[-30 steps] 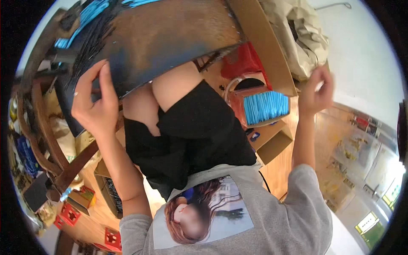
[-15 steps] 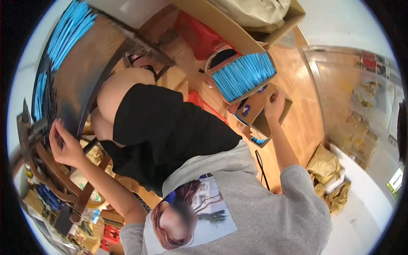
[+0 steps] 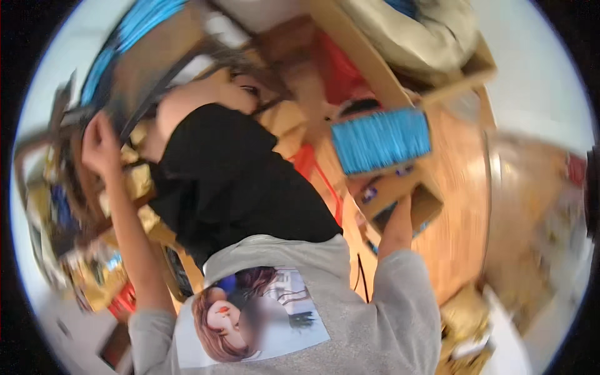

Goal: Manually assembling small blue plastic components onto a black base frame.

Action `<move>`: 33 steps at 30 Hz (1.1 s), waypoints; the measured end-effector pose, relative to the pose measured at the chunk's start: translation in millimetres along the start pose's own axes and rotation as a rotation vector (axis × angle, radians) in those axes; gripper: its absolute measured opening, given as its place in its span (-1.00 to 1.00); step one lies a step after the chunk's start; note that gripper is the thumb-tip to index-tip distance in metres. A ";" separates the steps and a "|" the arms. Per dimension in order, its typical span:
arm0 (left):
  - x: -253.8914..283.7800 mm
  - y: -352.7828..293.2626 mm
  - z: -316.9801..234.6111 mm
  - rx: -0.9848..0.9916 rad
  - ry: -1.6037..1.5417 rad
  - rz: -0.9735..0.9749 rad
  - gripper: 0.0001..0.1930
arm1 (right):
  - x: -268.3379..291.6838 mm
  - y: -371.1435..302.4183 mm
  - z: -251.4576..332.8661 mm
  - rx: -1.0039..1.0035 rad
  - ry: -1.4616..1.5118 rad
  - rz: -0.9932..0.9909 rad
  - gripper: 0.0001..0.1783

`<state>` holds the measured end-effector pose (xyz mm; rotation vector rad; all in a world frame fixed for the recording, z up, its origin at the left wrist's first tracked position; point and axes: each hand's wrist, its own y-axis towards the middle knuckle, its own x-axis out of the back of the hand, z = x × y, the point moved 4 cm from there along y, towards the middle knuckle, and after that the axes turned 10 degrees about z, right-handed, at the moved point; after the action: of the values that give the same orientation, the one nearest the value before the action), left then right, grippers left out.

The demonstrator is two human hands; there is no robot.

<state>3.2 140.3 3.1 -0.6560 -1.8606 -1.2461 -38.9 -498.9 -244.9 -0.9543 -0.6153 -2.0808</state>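
Right hand [image 3: 402,210]: fingers hidden inside carton [image 3: 427,205]; what they touch cannot be told. Left hand [image 3: 101,142], well left of carton: motion-blurred, grip unreadable. Blue strips [image 3: 381,141], just above carton: smeared, not separable singly. Worktop [image 3: 157,55], far up-left of carton: blurred, upper end cut off. Bag [image 3: 415,40], above carton: top cut off by picture's edge.

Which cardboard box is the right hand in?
The small open box, pictured just below the packed blue sticks; the right hand dips into it alone.
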 end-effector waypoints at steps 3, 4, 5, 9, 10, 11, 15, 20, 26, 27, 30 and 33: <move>-18.6 -1.1 -32.5 0.067 -0.228 -0.009 -0.82 | -25.9 -12.6 29.8 0.153 0.123 0.061 -0.49; -16.9 -0.4 -53.9 -0.054 -0.179 -0.027 -0.84 | -33.4 4.4 23.6 0.126 0.090 0.203 -0.47; -13.8 -3.1 -68.7 -0.017 -0.261 -0.025 -0.85 | -42.2 3.5 18.8 0.104 0.047 0.341 -0.45; -0.3 -9.0 -80.3 0.013 -0.293 -0.078 -0.87 | -35.4 6.4 -28.6 0.037 -0.256 0.828 -0.37; 5.7 -10.4 -80.0 0.031 -0.289 -0.085 -0.87 | -36.6 10.1 -41.5 0.016 -0.354 0.939 -0.35; 9.1 -11.0 -82.3 0.042 -0.295 -0.084 -0.88 | -38.4 20.2 -57.2 -0.018 -0.457 1.038 -0.32; 5.4 -9.5 -93.6 0.047 -0.287 -0.043 -0.85 | -28.9 33.3 -89.0 -0.195 -0.790 1.288 -0.25; -0.8 -12.6 -97.6 -0.010 -0.282 -0.070 -0.88 | -0.7 38.7 -77.1 -0.412 -0.599 1.007 -0.26; -6.6 -21.4 -108.6 -0.057 -0.267 -0.111 -0.87 | 30.0 34.6 -61.7 -0.603 -0.366 0.668 -0.25; -7.1 -21.9 -111.5 -0.067 -0.274 -0.112 -0.87 | 28.6 36.7 -61.8 -0.598 -0.369 0.661 -0.25; -9.4 -24.5 -120.3 -0.054 -0.284 -0.102 -0.87 | 31.3 43.9 -60.4 -0.556 -0.466 0.519 -0.34; -12.9 -26.4 -120.1 -0.015 -0.289 -0.075 -0.87 | 37.3 50.3 -55.9 -0.513 -0.563 0.377 -0.42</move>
<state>29.0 19.3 3.7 -0.8165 -2.1299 -1.2668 -39.3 -582.8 -243.9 -1.8273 -0.1339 -1.6462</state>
